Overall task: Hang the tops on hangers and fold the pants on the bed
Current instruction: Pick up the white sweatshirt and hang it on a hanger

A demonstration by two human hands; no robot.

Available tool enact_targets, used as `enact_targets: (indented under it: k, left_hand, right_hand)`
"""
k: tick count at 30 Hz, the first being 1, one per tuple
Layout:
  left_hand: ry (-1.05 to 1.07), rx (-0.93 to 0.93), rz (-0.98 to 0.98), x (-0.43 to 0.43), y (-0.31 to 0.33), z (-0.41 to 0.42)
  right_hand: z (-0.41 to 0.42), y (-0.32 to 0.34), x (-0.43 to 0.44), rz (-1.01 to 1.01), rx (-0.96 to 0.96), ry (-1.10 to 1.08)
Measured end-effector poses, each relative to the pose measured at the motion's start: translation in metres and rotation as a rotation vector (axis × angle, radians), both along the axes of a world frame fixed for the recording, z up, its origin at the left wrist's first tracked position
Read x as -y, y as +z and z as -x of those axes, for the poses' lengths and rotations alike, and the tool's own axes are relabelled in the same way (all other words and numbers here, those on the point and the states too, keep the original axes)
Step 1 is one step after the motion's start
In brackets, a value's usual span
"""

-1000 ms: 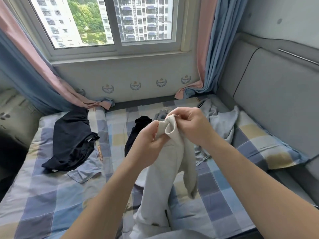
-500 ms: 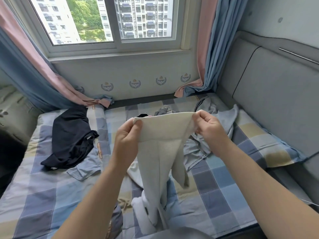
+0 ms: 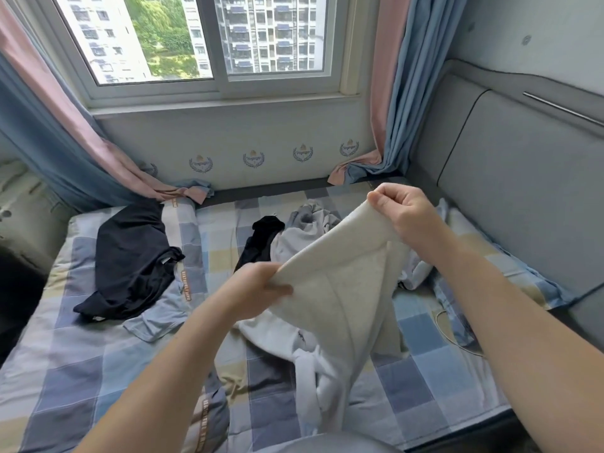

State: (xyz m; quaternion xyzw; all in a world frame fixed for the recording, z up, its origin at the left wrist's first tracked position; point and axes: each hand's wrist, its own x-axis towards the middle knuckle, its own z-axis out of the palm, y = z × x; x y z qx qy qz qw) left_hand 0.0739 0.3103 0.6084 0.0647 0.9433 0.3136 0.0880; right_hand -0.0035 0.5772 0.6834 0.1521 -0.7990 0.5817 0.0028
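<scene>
Above the middle of the bed (image 3: 98, 371), cream pants (image 3: 343, 289) are held up in the air by one edge, which reads as the waistband. Left hand (image 3: 258, 292) grips the low near end, fingers curled round the cloth with the thumb on top. Right hand (image 3: 405, 217) pinches the high far end between thumb and fingers. The band is pulled fairly taut but slants up from left to right, toward the headboard (image 3: 523, 191) side. The long axis runs from the band down and back toward the person. The legs point at the near edge of the bed, and their lower part is bunched on the sheet against a white garment (image 3: 271, 331). My read on the step is squaring the pants up before the fold.

To do it well:
- level the two hands so the band sits horizontal
- lift enough for the legs to hang free and drop their twist
- line the two legs up seam on seam
- lay them flat on a bare patch of checked sheet, not on the pile

The fleecy inner face shows near the middle, so check that nothing is turned inside out. The main risk is dragging the white garment or the grey garment (image 3: 310, 217) along with the legs. The black top (image 3: 130, 256) lies well apart on the left and isn't in the way.
</scene>
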Motion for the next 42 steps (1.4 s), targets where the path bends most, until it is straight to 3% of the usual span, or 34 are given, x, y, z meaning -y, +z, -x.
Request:
enact_targets:
  k: [3,8,11,15,21,24,29,31,35,37,40,42]
  left_hand:
    - [0.041,-0.334,-0.167,-0.012,0.018,0.004]
    - [0.039,-0.523,-0.293,-0.039,0.078,0.021]
    - [0.088,-0.589,-0.327,-0.028,0.119,0.038]
    - [0.122,-0.646,-0.297,-0.011,0.180,0.068]
    - [0.107,-0.619,-0.413,-0.001,0.253,0.107]
    - [0.027,-0.538,-0.246,0.009,0.264,0.117]
    - [0.024,-0.217,0.016,0.033,0.245,0.126]
    - [0.072,-0.185,0.005,0.043,0.238,0.129]
    - [0.278,-0.433,-0.392,0.048,0.249,0.131]
    - [0.258,-0.487,-0.556,0.038,0.262,0.125]
    - [0.154,-0.560,-0.522,0.011,0.281,0.113]
    - [0.027,-0.594,-0.361,-0.010,0.289,0.108]
  right_hand:
    - [0.001,0.006,0.000,-0.208,0.038,0.122]
    - [-0.011,0.005,0.021,-0.345,0.210,0.413]
    - [-0.006,0.007,0.033,-0.310,0.127,0.332]
    - [0.025,0.076,0.039,-0.108,-0.096,0.122]
    - [0.059,0.205,0.061,-0.080,-0.368,0.012]
    - [0.067,0.259,0.061,-0.111,-0.489,-0.043]
    - [0.084,0.311,0.049,-0.151,-0.585,-0.113]
    - [0.092,0.317,0.040,-0.174,-0.597,-0.147]
    - [0.109,0.306,0.016,-0.361,-0.558,-0.179]
    - [0.115,0.289,0.005,-0.533,-0.436,-0.148]
    - [0.104,0.249,0.009,-0.708,-0.168,0.089]
    - [0.088,0.215,0.026,-0.625,-0.040,0.341]
